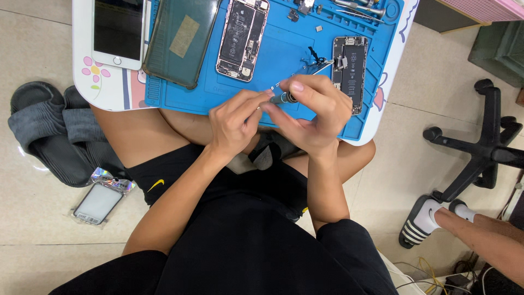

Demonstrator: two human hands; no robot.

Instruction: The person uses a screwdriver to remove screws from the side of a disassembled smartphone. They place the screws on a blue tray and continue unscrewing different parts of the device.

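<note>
Nearest, a lap in black shorts (240, 218), the person seated with bare knees under a small white table (109, 87).

Left hand (234, 123): fingers pinched on the lower end of a small screwdriver (284, 98), over the near edge of the blue work mat (284, 49).

Right hand (314, 112): fingers curled around the same screwdriver, thumb and forefinger gripping its grey handle. Both hands meet on the tool, touching each other.

Screwdriver: held between the two hands above the mat, just beside the smaller opened phone.

Tweezers (319, 65): lying on the mat just beyond the right hand, tips toward the smaller phone.

Smaller opened phone (349, 71): on the right part of the mat, inner parts showing.

Larger opened phone (243, 38): middle of the mat, back removed, battery visible.

Dark green phone case (180, 41): left part of the mat, overlapping its edge.

White phone (119, 33): face up on the table, left of the case.

Metal tools (360, 8): at the far edge of the mat.

Floor, left: grey slippers (49, 131) and a screen protector in a clear packet (101, 201).

Floor, right: black chair base (480, 147); another person's foot in a striped sandal (423, 218).
</note>
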